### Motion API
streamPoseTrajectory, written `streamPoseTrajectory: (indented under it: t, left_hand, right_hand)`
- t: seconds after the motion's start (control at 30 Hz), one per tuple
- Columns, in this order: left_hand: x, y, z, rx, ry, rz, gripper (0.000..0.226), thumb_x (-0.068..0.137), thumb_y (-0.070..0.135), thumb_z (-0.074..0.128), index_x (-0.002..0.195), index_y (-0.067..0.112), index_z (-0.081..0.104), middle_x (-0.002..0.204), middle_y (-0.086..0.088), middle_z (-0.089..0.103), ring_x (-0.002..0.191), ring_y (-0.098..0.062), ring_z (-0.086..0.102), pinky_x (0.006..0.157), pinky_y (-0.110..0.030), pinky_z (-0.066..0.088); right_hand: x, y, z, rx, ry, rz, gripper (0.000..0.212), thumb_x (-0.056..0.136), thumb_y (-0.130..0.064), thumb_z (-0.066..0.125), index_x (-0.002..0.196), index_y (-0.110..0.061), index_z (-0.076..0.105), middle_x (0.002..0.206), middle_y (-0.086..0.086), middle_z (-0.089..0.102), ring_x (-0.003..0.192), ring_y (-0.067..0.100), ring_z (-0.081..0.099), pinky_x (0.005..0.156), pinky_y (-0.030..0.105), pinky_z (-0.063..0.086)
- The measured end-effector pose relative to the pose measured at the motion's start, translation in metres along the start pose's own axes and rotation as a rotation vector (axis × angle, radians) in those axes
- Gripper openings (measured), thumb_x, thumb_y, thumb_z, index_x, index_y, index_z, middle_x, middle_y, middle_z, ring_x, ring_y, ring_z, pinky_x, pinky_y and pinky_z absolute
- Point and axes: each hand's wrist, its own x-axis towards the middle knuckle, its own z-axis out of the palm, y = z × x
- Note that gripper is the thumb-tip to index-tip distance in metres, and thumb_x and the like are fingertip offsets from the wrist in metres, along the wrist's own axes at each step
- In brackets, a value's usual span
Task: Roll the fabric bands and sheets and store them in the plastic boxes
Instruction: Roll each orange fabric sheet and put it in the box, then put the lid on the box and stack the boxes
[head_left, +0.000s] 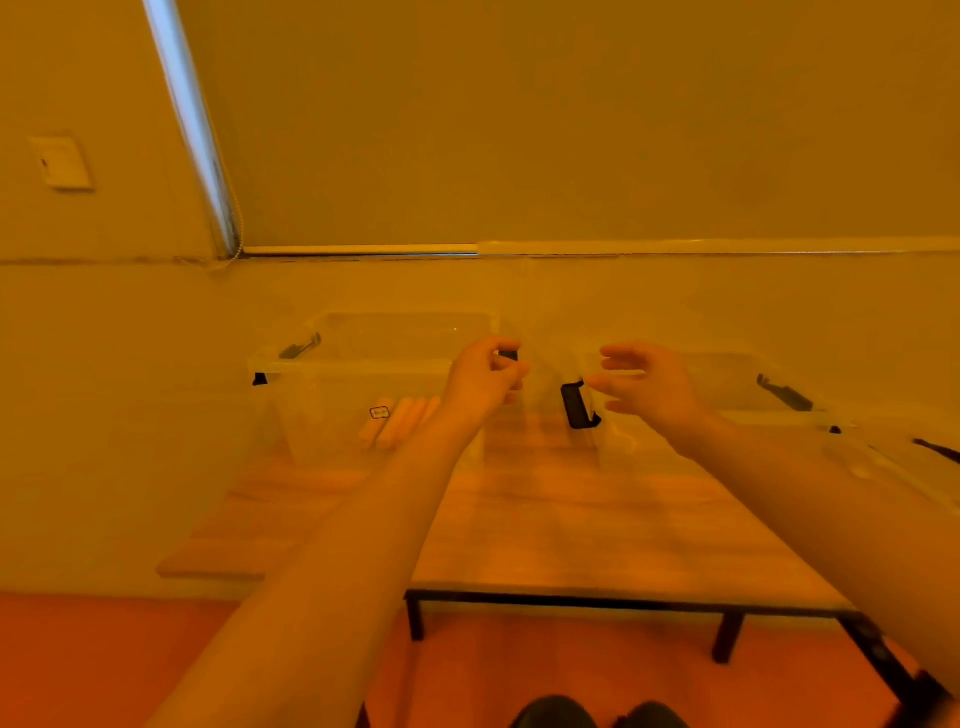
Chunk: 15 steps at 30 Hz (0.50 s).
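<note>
Several rolls (397, 421) are seen lying side by side in the left box (332, 395) on the counter (571, 519), long axes running away from the viewer. A black latch (508, 355) on that box is pinched by the left hand (485, 376), while the right hand (647, 384) is held unclenched, fingers spread, beside the right box (727, 395).

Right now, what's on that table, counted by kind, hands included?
Clear plastic boxes: 2
Fabric rolls: 4, in the left one
Hands: 2, left hand pinching a black latch, right hand open
Total: 8
Clear piece at right edge: too cropped to count.
</note>
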Motion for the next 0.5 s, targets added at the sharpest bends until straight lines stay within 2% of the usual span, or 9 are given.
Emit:
streamPoseTrajectory:
  t: [0.07,0.23,0.4,0.5]
  left_hand:
    - [-0.01,0.0,0.005,0.026,-0.022,-0.005,0.035,0.092,0.008,0.058,0.126,0.008,0.053,0.088,0.001,0.057,0.076,-0.011,0.058,0.069,-0.026,0.053]
    - [-0.016,-0.002,0.015,0.078,-0.031,-0.006,0.038,0.092,0.016,0.06,0.129,0.015,0.051,0.107,-0.002,0.059,0.095,-0.017,0.061,0.082,-0.032,0.055]
    - [0.003,-0.001,0.03,0.066,-0.062,0.025,0.035,0.093,0.017,0.058,0.127,0.013,0.053,0.111,-0.011,0.062,0.094,-0.02,0.062,0.078,-0.033,0.054]
    - [0.028,0.0,0.043,0.076,-0.09,0.029,0.033,0.094,0.018,0.057,0.127,0.013,0.053,0.111,-0.011,0.061,0.092,-0.019,0.061,0.071,-0.027,0.052]
  right_hand:
    - [-0.009,0.004,-0.006,0.079,-0.016,0.041,0.048,0.082,-0.011,0.073,0.126,-0.013,0.055,0.125,0.009,0.056,0.112,0.026,0.057,0.089,0.046,0.053]
    - [-0.016,0.013,-0.013,0.144,-0.034,0.068,0.051,0.081,-0.01,0.072,0.128,-0.015,0.053,0.129,0.009,0.054,0.115,0.027,0.055,0.092,0.046,0.052]
    - [0.001,0.016,-0.024,0.156,0.036,0.021,0.048,0.082,-0.007,0.072,0.126,-0.013,0.055,0.126,0.007,0.056,0.104,0.02,0.058,0.09,0.043,0.052]
    - [0.023,0.023,-0.035,0.165,0.077,0.014,0.048,0.083,-0.007,0.07,0.128,-0.013,0.054,0.125,0.006,0.056,0.102,0.017,0.057,0.087,0.04,0.053]
